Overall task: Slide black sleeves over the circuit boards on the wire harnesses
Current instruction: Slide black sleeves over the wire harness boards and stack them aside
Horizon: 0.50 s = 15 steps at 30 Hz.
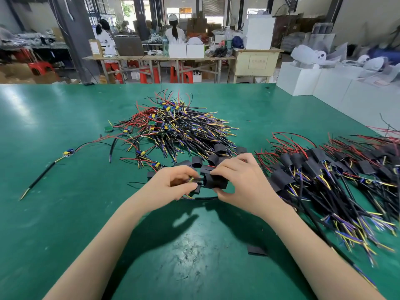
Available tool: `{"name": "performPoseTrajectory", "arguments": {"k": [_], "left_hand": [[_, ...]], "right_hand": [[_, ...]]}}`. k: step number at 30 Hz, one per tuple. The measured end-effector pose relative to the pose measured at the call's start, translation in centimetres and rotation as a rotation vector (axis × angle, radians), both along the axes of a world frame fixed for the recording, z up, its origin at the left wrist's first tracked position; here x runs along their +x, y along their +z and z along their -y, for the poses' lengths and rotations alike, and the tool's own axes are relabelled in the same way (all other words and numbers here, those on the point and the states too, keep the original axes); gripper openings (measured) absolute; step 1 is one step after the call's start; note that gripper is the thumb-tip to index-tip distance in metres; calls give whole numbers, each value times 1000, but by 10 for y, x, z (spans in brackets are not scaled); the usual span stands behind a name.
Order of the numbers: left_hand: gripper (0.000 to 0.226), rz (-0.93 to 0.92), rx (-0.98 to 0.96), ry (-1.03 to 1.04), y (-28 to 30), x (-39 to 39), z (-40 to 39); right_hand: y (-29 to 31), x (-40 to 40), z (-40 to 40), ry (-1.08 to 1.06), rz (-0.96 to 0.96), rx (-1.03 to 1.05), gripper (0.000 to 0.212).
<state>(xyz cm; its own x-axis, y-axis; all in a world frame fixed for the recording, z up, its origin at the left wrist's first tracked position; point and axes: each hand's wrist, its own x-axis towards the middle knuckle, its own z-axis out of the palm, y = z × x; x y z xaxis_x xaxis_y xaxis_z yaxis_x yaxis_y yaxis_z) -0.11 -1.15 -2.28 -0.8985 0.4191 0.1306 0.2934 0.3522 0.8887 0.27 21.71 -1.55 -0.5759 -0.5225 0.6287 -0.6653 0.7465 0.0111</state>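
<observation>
Head view: above the green table, the right hand pinches a black sleeve while the left hand grips a wire harness at the sleeve's mouth (its circuit board is hidden). Bare harnesses are heaped beyond; sleeved ones lie to the right. One loose sleeve lies near the right forearm.

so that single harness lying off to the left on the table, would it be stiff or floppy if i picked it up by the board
Probably floppy: the single harness lies in loose curves, its thin red and black wires trailing away from the small board. It looks light, so lifting should take little effort. The black-covered end seems straighter, likely a bit stiffer, and may swing below your hand.
</observation>
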Motion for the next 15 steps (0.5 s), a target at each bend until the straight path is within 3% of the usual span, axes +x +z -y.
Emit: {"name": "performPoseTrajectory", "arguments": {"k": [4, 10, 15], "left_hand": [[49, 51, 25, -80, 2, 0, 2], [15, 111, 0, -15, 2, -2, 11], [13, 99, 92, 20, 2, 0, 5]], "right_hand": [[3, 0, -4, -58, -25, -74, 23], [8, -1, -13, -81, -101, -152, 24], [9, 0, -12, -58, -129, -127, 27]]}}
